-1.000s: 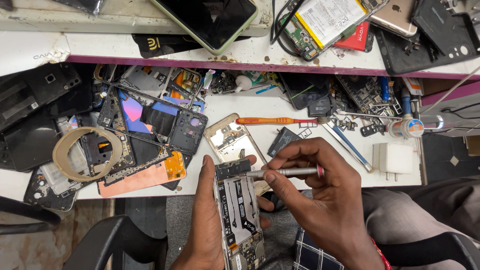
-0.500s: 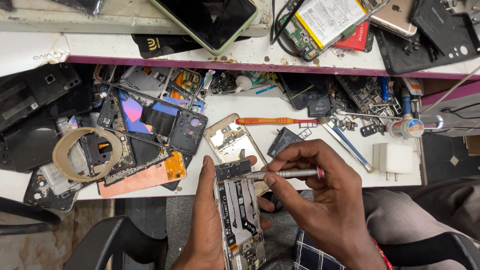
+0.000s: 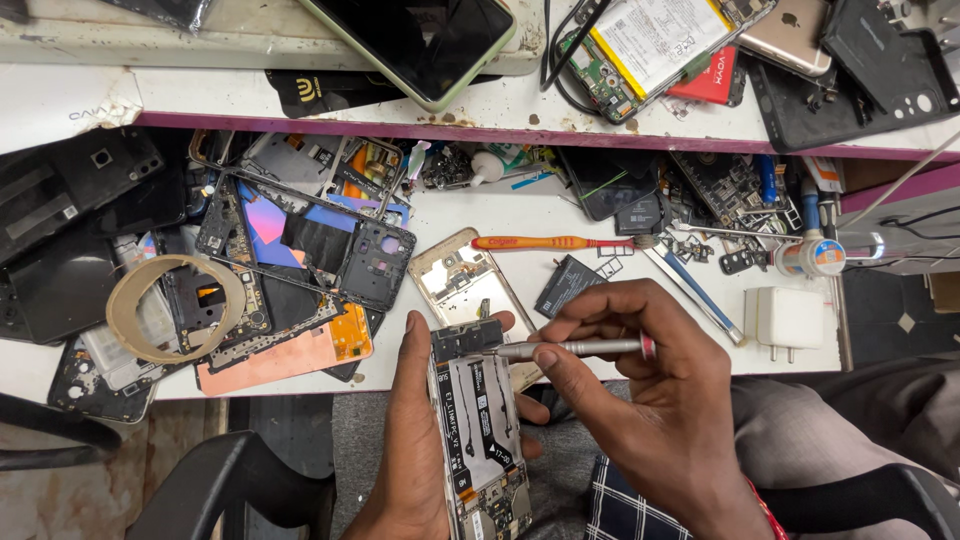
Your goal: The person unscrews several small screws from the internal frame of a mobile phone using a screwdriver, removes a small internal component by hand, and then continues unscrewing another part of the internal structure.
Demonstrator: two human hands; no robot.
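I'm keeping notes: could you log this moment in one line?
left hand: holds opened phone | right hand: silver screwdriver, tip at phone's top | cluttered bench

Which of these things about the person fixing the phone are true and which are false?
1. The left hand holds the opened phone. True.
2. The right hand holds a hammer. False: it holds a thin silver screwdriver.
3. The screwdriver's tip is at the top end of the opened phone. True.
4. The orange toothbrush is in the left hand. False: it lies on the white table.
5. A white charger plug sits near the table's right edge. True.
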